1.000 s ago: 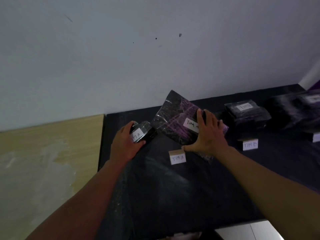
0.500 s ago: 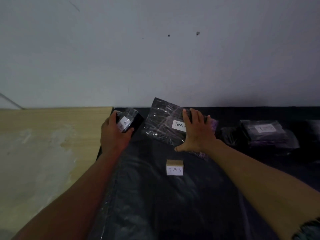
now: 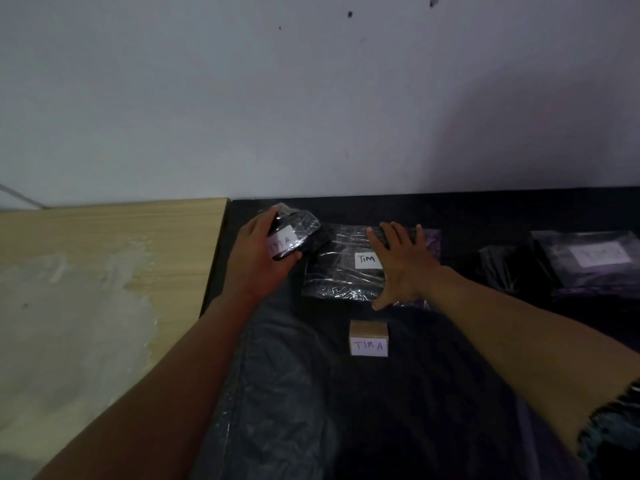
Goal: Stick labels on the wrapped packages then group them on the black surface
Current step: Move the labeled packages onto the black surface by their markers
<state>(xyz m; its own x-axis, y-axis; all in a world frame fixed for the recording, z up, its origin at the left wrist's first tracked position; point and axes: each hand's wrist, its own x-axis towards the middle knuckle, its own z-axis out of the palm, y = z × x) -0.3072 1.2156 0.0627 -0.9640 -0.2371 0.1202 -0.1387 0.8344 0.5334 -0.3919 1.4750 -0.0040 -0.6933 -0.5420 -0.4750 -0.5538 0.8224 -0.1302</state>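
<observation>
Head view: both hands work at the far left of the black surface [image 3: 398, 410].
Left hand [image 3: 258, 261]: fingers curled round the small package [image 3: 298, 233], labelled "TIM A".
Right hand [image 3: 401, 263]: fingers spread flat on the flat package [image 3: 341, 271].
Risk: glossy film may slide under the palm, or the small package could slip and land outside its group.
Marker: wooden block [image 3: 368, 337] sits nearer.

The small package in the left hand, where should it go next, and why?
Probably down beside the flat package, behind the TIM A block. The left hand grips the small package, whose label also reads TIM A, just left of the flat one that the right hand presses flat.
</observation>
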